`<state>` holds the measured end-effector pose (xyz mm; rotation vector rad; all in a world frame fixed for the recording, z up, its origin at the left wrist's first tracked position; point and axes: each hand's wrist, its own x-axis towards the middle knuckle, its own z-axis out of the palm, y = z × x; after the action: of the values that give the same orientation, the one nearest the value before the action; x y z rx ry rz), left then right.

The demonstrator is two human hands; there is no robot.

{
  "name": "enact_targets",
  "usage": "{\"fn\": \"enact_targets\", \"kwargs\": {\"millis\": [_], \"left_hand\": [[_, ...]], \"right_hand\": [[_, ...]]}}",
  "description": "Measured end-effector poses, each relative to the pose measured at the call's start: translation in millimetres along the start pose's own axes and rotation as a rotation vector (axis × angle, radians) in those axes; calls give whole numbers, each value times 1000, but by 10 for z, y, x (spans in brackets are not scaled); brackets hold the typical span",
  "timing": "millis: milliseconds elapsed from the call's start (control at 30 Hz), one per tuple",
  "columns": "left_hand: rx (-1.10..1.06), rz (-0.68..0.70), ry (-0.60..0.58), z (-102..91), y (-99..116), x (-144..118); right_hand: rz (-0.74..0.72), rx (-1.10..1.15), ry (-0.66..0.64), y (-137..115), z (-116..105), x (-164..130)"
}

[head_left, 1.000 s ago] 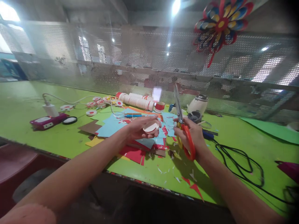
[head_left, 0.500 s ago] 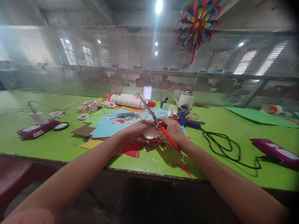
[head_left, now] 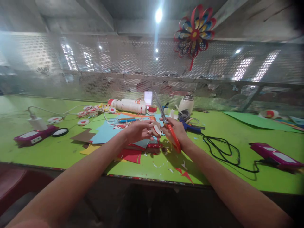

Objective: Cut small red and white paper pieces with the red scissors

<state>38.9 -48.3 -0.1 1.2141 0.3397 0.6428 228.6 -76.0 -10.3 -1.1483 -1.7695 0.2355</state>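
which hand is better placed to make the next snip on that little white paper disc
Right, most likely. The right hand grips the orange-handled scissors, blades angled up just beside the small white paper disc. The left hand is occupied pinching that disc, so it suits steadying.

Just under your fingers (head_left: 144, 129) it's cluttered: paper sheets (head_left: 111, 131) and scraps. Beyond your fingertips, the white rolls (head_left: 129, 105) and what looks like a glue gun (head_left: 191, 127) block. Right of your knuckles, a black cable (head_left: 224, 152) loops. Bare green table (head_left: 237, 177) nearer you.

Both forearms outstretched, left hand (head_left: 138, 131) and right hand (head_left: 177, 133) seemingly curled shut, nearly touching.
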Motion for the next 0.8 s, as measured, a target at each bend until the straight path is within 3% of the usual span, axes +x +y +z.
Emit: {"fn": "enact_targets", "kwargs": {"millis": [567,800], "left_hand": [[-1,59,51,36,39,-36],[127,122,92,128,11,-32]], "right_hand": [[38,86,31,-178,-51,-43],[85,74,47,-148,-69,-18]]}}
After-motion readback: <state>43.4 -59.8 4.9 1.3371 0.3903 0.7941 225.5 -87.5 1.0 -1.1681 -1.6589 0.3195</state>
